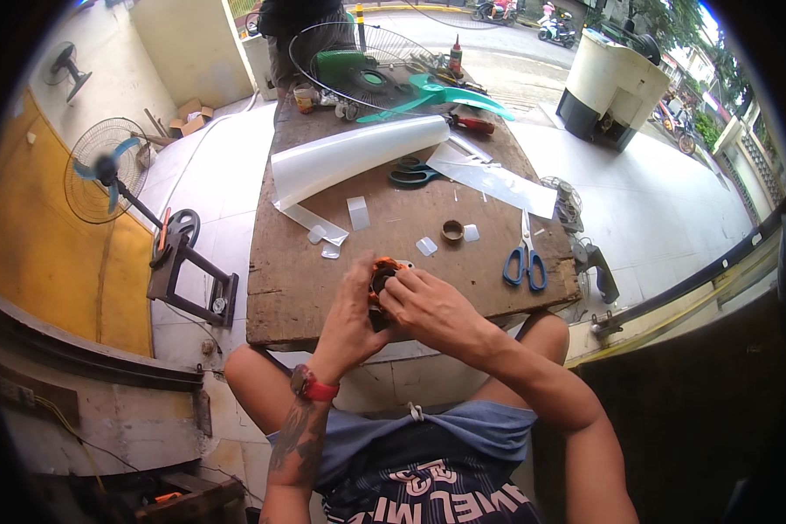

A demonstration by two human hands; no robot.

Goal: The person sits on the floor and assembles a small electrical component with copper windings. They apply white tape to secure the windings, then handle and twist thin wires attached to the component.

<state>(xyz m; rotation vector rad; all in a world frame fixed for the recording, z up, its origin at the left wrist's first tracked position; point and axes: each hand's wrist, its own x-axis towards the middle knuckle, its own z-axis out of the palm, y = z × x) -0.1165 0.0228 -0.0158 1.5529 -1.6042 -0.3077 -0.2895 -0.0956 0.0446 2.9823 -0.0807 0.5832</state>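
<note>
At the table's near edge I hold a motor stator [386, 270] with orange windings around a dark round opening. My left hand [349, 307] is wrapped round its left side. The fingers of my right hand [434, 310] are bent over its top and press in at the opening, so what they grip there is hidden. Small cut pieces of clear plastic film [426, 246] lie just beyond my hands, beside a brown tape roll [452, 230]. Blue-handled scissors [525, 260] rest to the right, blades pointing away.
A roll of clear plastic sheet [358, 160] lies across the table [297, 301], near teal-handled scissors [413, 173] and a flat film sheet [498, 183]. Farther back are a green fan blade [432, 94], a wire guard and a red screwdriver [472, 124]. A fan [105, 170] stands left; a person [301, 26] is beyond.
</note>
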